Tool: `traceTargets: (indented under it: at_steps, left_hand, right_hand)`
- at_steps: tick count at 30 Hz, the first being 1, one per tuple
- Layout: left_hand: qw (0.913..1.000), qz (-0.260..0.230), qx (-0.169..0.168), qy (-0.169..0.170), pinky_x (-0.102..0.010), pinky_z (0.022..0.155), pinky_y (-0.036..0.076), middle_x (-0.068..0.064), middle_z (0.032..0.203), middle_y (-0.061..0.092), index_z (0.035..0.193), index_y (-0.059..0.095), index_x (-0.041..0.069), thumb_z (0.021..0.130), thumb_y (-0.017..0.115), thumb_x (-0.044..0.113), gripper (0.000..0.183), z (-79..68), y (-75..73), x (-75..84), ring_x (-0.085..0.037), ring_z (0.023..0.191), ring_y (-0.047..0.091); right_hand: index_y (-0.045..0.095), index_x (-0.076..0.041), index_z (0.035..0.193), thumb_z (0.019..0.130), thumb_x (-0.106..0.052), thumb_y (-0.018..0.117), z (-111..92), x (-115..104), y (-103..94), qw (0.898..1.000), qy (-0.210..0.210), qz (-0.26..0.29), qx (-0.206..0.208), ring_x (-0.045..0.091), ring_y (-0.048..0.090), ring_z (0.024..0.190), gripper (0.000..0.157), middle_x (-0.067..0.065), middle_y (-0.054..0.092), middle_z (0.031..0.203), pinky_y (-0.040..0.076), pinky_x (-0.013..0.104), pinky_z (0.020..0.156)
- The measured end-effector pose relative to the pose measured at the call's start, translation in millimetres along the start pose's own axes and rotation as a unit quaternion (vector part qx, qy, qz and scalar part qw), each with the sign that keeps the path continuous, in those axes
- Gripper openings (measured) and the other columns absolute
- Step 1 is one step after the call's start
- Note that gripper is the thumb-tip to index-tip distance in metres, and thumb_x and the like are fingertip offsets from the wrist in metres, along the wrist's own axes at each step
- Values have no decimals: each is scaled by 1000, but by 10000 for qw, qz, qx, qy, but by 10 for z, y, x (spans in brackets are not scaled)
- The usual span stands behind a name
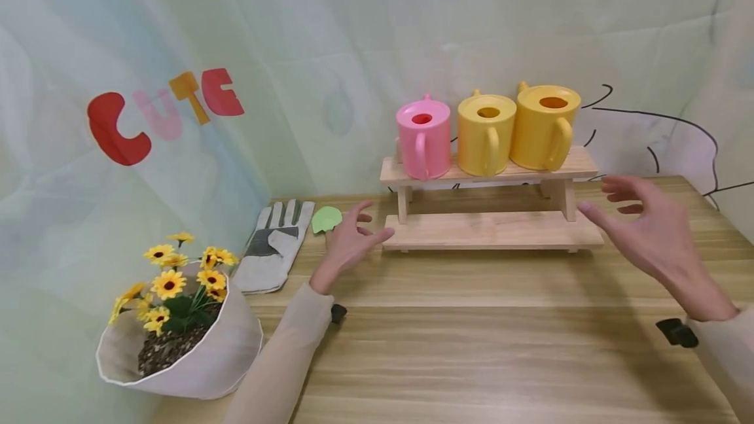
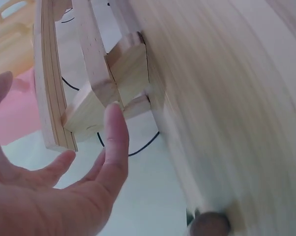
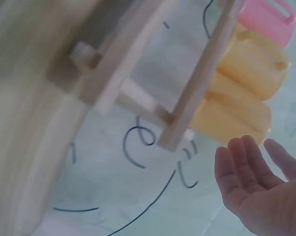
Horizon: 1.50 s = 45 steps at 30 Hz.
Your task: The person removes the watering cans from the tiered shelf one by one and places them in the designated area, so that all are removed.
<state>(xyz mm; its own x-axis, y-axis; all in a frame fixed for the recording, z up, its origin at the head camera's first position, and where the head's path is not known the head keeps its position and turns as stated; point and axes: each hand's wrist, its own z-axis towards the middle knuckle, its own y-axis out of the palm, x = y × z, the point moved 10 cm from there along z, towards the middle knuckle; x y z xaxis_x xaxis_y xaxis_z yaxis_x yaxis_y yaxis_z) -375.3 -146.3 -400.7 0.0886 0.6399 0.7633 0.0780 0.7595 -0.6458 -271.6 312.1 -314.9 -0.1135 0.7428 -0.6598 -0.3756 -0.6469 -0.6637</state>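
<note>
A two-tier wooden shelf (image 1: 495,230) stands at the back of the table. Along its upper board sit a pink watering can (image 1: 434,142), a smaller yellow watering can (image 1: 471,142) and a larger yellow watering can (image 1: 530,139). At the shelf's left end is my left hand (image 1: 350,241), fingers spread and loosely bent, holding nothing; its fingertips are close to the lower board (image 2: 96,73) in the left wrist view. My right hand (image 1: 656,234) hovers off the right end, fingers apart with nothing in them. The right wrist view has those fingers near the larger yellow can (image 3: 231,118).
On the left stands a white pot (image 1: 218,365) of yellow flowers (image 1: 167,284). A work glove (image 1: 273,250) and a small green tool (image 1: 326,219) lie behind my left hand. A printed curtain (image 1: 330,38) hangs behind the wooden table (image 1: 471,358).
</note>
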Motion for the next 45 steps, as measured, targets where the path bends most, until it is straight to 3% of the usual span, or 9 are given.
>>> traceTargets:
  at_steps: [3,8,11,17,26,28,31,35,45]
  left_hand:
    - [9995,-173,-152,-214,-49,102,60,-18,154,62,169,36,21,96,80,51,90,5,42,-25,-36,118,76]
    - [9949,-747,-382,-557,-40,81,68,-24,150,59,171,32,16,97,82,44,94,21,155,-71,-33,87,81]
    - [9939,-750,-469,-655,-36,76,67,-25,146,60,171,31,16,97,82,44,95,29,217,-79,-28,79,79]
    - [9924,-705,-658,-770,-41,89,66,-25,148,60,173,27,18,96,83,48,100,79,319,-76,-25,78,78]
    - [9878,-968,-808,-918,-50,108,60,-25,146,58,172,28,19,92,89,40,102,162,392,-68,-24,77,78]
    - [9870,-1024,-840,-916,-46,104,62,-25,143,59,172,28,17,92,89,37,103,184,412,-80,-23,76,77]
    - [9851,-1152,-916,-893,-36,85,67,-26,136,60,172,26,13,92,90,32,105,212,446,-86,-20,72,74]
    - [9826,-1330,-1000,-824,-27,68,64,-21,124,61,171,25,9,90,92,24,107,242,497,-89,-15,65,67]
    - [9835,-1339,-912,-809,-22,62,61,-29,134,60,170,28,7,89,93,14,104,256,564,-88,-12,64,65]
  right_hand:
    - [57,-5,154,103,-47,74,31,-86,-9,9999,95,133,13,-8,51,98,68,26,66,141,40,7,78]
    - [57,-6,154,103,-47,74,114,-255,12,9991,47,403,84,-10,54,95,67,24,66,139,40,1,78]
    - [59,-6,151,103,-45,75,180,-342,-4,9983,-4,517,254,-17,51,91,64,22,68,135,39,-2,78]
    - [60,-4,148,103,-50,71,361,-440,-54,9978,58,485,450,-15,50,89,66,20,69,132,39,-2,78]
    - [56,-7,150,102,-60,67,652,-456,22,9969,473,497,378,0,53,97,73,14,65,132,44,15,78]
    - [55,-6,151,101,-60,67,700,-465,37,9970,475,467,401,1,53,99,74,17,65,136,44,16,78]
    - [54,-6,150,101,-60,66,769,-457,62,9965,550,454,441,3,53,102,74,17,65,138,44,17,80]
    - [54,-5,148,101,-59,66,844,-431,97,9953,655,505,509,6,54,103,73,12,64,132,44,17,81]
    - [58,-10,131,102,-50,69,958,-374,171,9919,797,689,706,8,51,95,51,-2,58,111,44,12,74]
